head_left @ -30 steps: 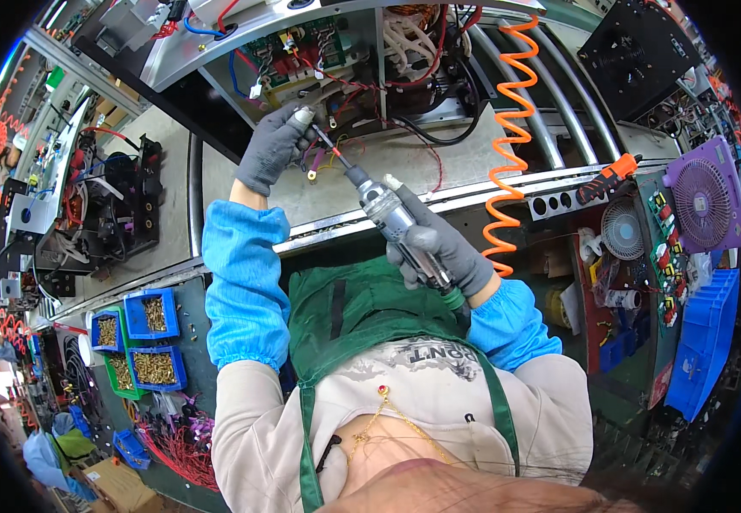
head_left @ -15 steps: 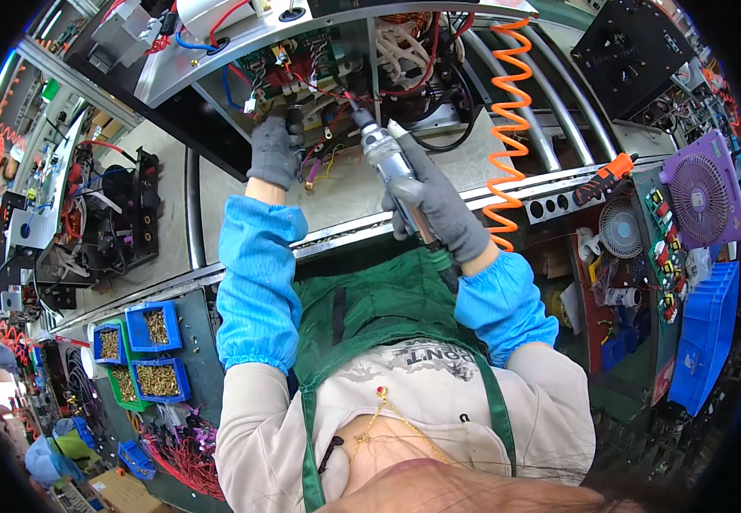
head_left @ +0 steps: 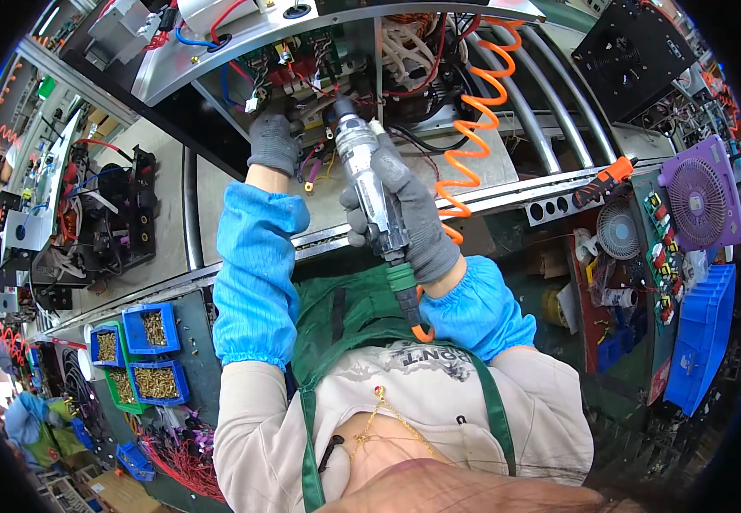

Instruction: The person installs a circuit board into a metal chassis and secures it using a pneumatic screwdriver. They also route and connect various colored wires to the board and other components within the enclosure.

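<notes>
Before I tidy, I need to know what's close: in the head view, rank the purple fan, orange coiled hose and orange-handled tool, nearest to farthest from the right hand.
1. Orange coiled hose, just right of the right hand.
2. Orange-handled tool, farther right.
3. Purple fan, at far right.

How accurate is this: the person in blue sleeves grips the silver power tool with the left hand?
The hand is wrong: in the head view, the right hand grips the silver power tool. The blue sleeves are as you said.
</notes>
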`<state>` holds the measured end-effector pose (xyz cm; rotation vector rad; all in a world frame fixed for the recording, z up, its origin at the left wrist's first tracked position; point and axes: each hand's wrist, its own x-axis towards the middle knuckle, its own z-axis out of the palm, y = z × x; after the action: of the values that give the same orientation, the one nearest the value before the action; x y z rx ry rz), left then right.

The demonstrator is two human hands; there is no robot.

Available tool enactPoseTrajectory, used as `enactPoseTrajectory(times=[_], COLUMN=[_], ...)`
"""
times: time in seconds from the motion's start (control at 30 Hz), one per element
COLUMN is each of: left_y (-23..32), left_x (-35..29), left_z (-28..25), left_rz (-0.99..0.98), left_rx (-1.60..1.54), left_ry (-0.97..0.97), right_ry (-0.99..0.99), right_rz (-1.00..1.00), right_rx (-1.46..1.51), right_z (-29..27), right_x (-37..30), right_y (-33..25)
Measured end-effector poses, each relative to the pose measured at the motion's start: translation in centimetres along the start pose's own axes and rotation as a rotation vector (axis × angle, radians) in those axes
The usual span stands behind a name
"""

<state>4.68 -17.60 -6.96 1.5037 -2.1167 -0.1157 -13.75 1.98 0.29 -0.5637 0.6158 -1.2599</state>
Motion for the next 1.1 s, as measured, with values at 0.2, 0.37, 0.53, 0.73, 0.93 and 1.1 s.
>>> enactPoseTrajectory(times=[0.2, 0.37, 0.53, 0.73, 0.93, 1.1], left_y=[1.1, 0.5, 1.3, 2.2, 5.5, 6.6], left_x=[-0.6, -0.5, -2.6, -5.6, -5.3, -5.2], left_z=[-0.7, -0.6, -1.5, 0.5, 0.3, -0.8], left_rz=[0.124, 0.149, 0.162, -0.572, -0.793, -0.692], left_rx=[0.064, 0.073, 0.061, -1.774, -2.017, -2.014], left_ry=[0.105, 0.111, 0.094, -0.273, -0.242, -0.350], right_ry=[0.018, -0.005, -0.056, -0.134, -0.051, -0.058], right_rz=[0.012, 0.037, -0.014, 0.213, 0.206, 0.210], right_rx=[-0.062, -0.054, -0.090, -0.418, -0.461, -0.505], right_z=[-0.1, -0.7, -1.4, -4.5, -6.8, -7.2], right_x=[0.3, 0.5, -1.4, -5.0, -5.2, -5.1], right_y=[0.3, 0.6, -0.6, -1.2, 0.4, 0.3])
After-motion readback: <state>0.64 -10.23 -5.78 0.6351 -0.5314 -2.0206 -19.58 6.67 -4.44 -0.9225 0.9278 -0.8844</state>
